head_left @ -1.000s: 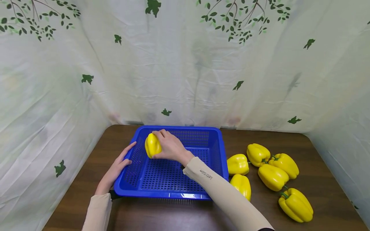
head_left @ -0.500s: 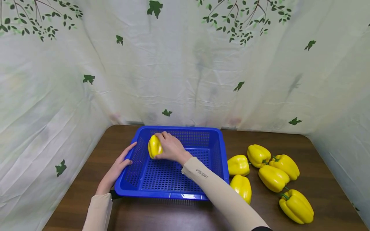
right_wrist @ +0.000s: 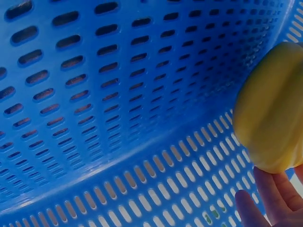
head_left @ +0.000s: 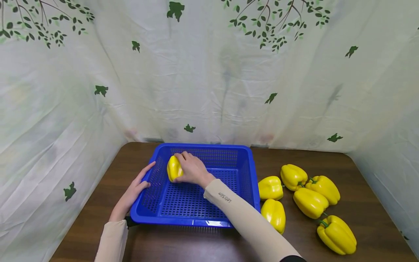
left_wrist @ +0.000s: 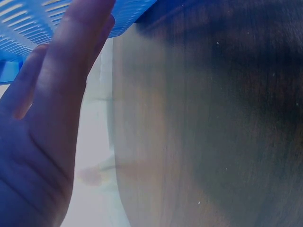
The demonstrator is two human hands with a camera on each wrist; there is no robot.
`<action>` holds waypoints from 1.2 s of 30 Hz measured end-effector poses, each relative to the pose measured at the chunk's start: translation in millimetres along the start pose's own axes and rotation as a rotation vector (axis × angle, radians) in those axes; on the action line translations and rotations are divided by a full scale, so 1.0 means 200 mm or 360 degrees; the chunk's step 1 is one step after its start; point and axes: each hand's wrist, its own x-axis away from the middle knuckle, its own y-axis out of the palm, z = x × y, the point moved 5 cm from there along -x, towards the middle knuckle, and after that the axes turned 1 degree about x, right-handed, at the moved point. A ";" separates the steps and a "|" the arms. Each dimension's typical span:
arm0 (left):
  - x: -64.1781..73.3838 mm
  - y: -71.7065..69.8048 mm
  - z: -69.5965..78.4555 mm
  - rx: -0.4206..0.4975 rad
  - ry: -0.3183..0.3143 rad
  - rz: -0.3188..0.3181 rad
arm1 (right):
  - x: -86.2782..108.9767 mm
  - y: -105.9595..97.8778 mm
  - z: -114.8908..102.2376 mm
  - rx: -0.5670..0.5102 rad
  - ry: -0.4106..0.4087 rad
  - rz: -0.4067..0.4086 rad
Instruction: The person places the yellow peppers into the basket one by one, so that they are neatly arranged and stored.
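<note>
A yellow bell pepper (head_left: 174,169) is low inside the blue perforated basket (head_left: 196,200), near its left back corner. My right hand (head_left: 194,170) grips it from the right, fingers over the top and thumb on the near side. In the right wrist view the pepper (right_wrist: 272,111) is close to the slotted walls; whether it touches the floor cannot be told. My left hand (head_left: 132,193) holds the basket's left side, thumb at the rim and the fingers stretched along the outside. The left wrist view has that hand (left_wrist: 52,109) against the basket wall (left_wrist: 130,16).
Several yellow peppers lie right of the basket on the brown wooden table (head_left: 183,243); one pepper (head_left: 273,215) is close beside its right wall, and another pepper (head_left: 337,234) is nearest the front right. A white leaf-printed curtain (head_left: 209,91) surrounds the table.
My right hand has lowered the pepper slightly into the basket, with a small shift to the right. The left hand keeps its place on the basket's side.
</note>
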 end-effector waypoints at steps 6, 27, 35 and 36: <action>0.00 0.00 -0.01 -0.0008 -0.0015 0.0012 | 0.00 0.03 -0.01 0.0007 -0.0014 -0.0003; 0.02 0.00 0.00 0.0033 -0.0061 0.0010 | 0.01 0.09 0.01 -0.0305 0.0081 -0.0112; 0.01 0.00 -0.01 0.0044 -0.0093 0.0009 | 0.02 0.10 0.01 -0.0361 0.0077 -0.0146; 0.01 0.00 -0.01 0.0044 -0.0099 0.0011 | 0.01 0.10 0.01 -0.0367 0.0082 -0.0149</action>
